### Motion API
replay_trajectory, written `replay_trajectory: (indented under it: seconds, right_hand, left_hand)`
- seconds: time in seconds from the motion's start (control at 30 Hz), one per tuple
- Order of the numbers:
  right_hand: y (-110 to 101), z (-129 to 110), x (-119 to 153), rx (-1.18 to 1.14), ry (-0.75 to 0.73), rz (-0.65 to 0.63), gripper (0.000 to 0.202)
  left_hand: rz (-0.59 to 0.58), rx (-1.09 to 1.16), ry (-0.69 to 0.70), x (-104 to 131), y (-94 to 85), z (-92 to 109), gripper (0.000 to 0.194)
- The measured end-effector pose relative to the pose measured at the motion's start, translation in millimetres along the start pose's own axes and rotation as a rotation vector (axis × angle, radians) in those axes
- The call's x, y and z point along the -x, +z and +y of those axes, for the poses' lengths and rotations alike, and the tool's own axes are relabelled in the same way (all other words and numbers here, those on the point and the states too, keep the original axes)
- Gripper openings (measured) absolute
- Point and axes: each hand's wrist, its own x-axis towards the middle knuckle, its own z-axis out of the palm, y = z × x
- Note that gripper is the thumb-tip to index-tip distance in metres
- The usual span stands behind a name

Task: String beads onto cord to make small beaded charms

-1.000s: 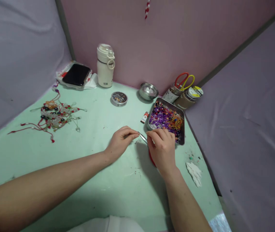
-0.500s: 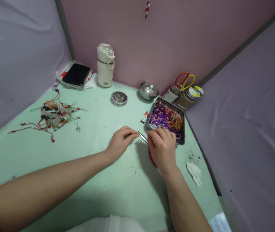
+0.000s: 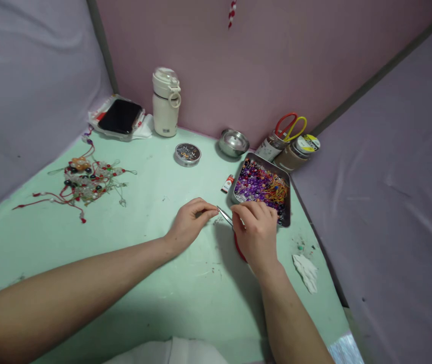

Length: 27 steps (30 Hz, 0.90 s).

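My right hand (image 3: 256, 230) is closed around small scissors (image 3: 225, 216), whose red handle shows below the fingers. Their silver blades point left, and the tips meet the fingertips of my left hand (image 3: 191, 222). Thumb and forefinger of that hand are pinched together on something too small to make out. Just beyond my right hand stands a metal tray (image 3: 289, 205) of purple, red and clear beads with a tangle of orange cord. Left of the tray lies a small red and white box (image 3: 227, 184).
A heap of beaded strings (image 3: 90, 182) lies at the left. Along the back are a phone (image 3: 121, 116), a cream bottle (image 3: 165, 108), a round clear case (image 3: 187, 154), a metal bowl (image 3: 233, 143) and jars, one holding red and yellow scissors (image 3: 290, 126). Crumpled tissue (image 3: 306, 273) lies right.
Almost nothing differs. My right hand and the scissors have shifted very slightly, while my left hand keeps its pinch in the same place.
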Motion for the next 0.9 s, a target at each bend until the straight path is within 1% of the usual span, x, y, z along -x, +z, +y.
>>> replay_trajectory:
  seconds: [0.6,0.9]
  right_hand:
    - [0.3,-0.9,0.9,-0.010,-0.009,-0.044,0.013]
    - [-0.6,-0.6,0.1,0.002,-0.018,-0.067,0.015]
  left_hand:
    - [-0.015,-0.027,-0.008,0.2,-0.1,1.6,0.012]
    - [-0.017,-0.045,0.010,0.6,0.4,1.5,0.013]
